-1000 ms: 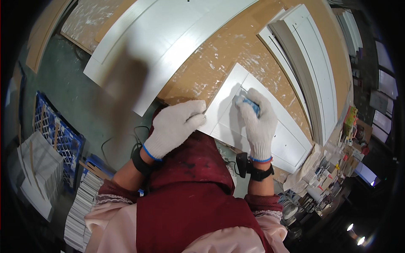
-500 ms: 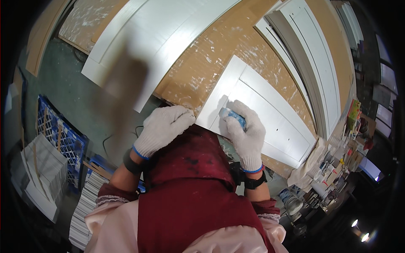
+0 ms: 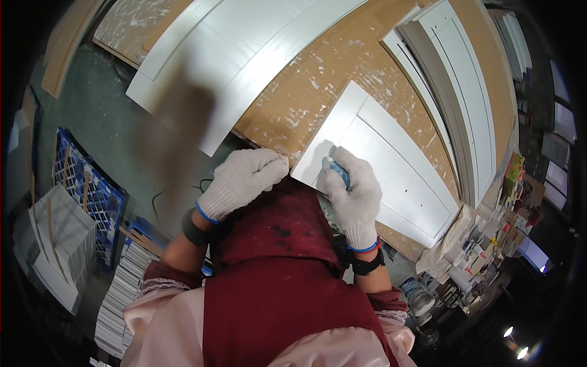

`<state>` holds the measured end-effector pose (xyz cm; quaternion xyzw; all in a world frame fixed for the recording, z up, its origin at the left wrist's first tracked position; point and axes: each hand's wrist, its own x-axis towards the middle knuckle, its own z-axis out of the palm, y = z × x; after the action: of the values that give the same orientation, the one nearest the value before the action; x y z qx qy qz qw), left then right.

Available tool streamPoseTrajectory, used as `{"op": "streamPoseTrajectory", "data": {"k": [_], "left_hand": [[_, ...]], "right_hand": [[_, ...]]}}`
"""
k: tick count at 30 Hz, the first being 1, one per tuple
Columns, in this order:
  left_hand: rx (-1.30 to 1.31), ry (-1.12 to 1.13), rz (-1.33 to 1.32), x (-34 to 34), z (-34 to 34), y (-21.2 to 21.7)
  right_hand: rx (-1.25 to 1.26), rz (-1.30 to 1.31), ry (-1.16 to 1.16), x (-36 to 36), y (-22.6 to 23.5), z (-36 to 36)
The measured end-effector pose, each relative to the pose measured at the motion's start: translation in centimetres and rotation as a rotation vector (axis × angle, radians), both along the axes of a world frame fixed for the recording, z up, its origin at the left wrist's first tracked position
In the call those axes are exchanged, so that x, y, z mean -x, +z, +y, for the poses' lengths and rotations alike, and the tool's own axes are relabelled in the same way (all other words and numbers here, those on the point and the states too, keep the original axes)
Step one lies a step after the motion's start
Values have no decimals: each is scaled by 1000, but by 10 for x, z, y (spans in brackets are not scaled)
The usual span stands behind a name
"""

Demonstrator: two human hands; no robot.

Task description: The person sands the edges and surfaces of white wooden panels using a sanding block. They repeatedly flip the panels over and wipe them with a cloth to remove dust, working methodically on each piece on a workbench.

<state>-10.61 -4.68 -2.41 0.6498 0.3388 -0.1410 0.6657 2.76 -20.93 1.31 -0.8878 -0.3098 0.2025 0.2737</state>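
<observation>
right of two hands (image 3: 356, 197) grips blue pad (image 3: 340, 174); clear container (image 3: 419, 298), contents unclear

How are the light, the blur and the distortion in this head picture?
Head view: the large white panel has curved edges, and the rim falls black; a brown smear partly over that panel is out of focus; the small white panel shows a bright sheen and a shadow beside the right hand; two lamps, lower right, glare.
</observation>
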Motion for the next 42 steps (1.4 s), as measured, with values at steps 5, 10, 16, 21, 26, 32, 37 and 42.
{"op": "streamPoseTrajectory", "data": {"k": [5,10,16,21,26,32,37,42], "left_hand": [[-2,-31,-5,2,3,-1],[-48,-54,-13,6,2,-4],[-80,-78,28,11,5,0],[-186,-56,-33,23,0,-15],[-199,-77,64,21,2,-10],[-218,-80,33,23,3,-13],[-210,-47,3,24,1,-10],[-205,-52,38,27,1,-12]], "right_hand": [[-37,166,10,7,-3,-9],[-98,89,297,15,-10,-1],[-123,-44,452,19,-17,13],[-139,-44,478,24,-16,12],[57,19,555,24,-11,13],[26,-50,546,23,-12,14],[-51,20,552,25,-9,5],[-171,-36,360,17,-7,-12]]}}
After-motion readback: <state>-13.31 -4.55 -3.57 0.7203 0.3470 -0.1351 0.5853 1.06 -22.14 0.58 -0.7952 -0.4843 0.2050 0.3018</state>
